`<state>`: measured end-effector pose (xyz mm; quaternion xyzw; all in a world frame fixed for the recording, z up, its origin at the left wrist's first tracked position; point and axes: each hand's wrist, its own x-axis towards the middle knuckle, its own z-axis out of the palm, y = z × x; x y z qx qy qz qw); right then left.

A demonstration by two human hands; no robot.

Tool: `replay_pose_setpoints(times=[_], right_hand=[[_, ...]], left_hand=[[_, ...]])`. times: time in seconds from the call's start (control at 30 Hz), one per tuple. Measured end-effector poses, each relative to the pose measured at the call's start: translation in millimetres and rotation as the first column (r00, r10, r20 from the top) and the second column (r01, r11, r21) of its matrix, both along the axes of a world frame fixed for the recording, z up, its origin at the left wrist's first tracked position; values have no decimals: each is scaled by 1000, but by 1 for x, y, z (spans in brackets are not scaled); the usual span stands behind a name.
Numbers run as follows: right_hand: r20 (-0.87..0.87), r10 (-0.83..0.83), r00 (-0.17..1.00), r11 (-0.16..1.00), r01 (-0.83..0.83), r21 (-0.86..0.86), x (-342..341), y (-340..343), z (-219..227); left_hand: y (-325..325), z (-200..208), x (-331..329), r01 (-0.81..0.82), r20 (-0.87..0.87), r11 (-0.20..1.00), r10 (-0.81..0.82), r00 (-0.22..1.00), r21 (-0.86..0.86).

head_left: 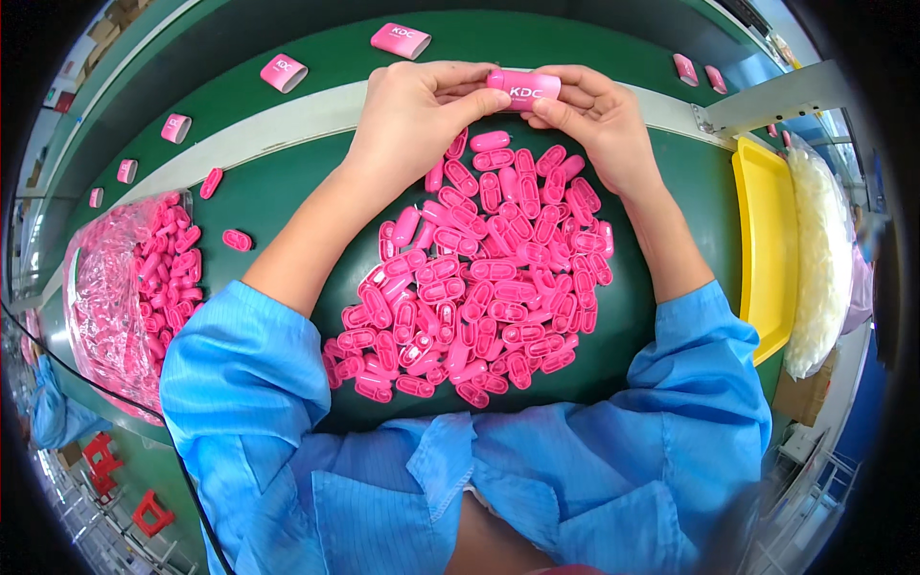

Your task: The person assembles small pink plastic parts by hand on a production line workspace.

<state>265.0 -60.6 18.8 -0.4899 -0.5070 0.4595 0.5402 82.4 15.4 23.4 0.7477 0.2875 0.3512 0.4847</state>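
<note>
My right hand (604, 125) grips a pink printed casing (537, 86), flat and oval-ended, from its right side. At the casing's left end is a small pink oval cap (495, 79), pinched between the thumb and fingers of my left hand (422, 107). Cap and casing touch; how far one sits inside the other I cannot tell. Both hands are over the far edge of the green work surface. Below them spreads a large pile of loose pink caps (489, 278), some hollow side up, others showing their smooth backs.
Similar pink casings (401, 40) stand spaced out on the green belt (335, 53) beyond a pale rail (287, 125). To the left, a clear plastic bag (105, 297) spills more caps. A yellow tray (767, 249) and a bag of whitish material (817, 259) stand at the right.
</note>
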Motion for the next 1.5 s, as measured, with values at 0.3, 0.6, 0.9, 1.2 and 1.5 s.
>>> replay_pose_setpoints(times=[0.3, 0.6, 0.9, 1.2, 1.5], right_hand=[[24, -54, 998, 999, 54, 2, -5, -2, 1], [566, -400, 721, 904, 208, 374, -33, -11, 9], [246, -349, 904, 937, 346, 57, 14, 15, -10], [712, -635, 299, 753, 447, 483, 109, 30, -23], [936, -351, -19, 832, 452, 321, 163, 49, 1]], left_hand=[[-10, -8, 2, 21, -11, 1000, -22, 1000, -21], [-33, -8, 11, -183, -29, 840, 230, 973, 511], [69, -22, 28, -57, -183, 952, 116, 976, 301], [12, 26, -15, 127, -675, 951, 104, 731, 283], [-1, 6, -5, 129, -357, 985, -79, 931, 117]])
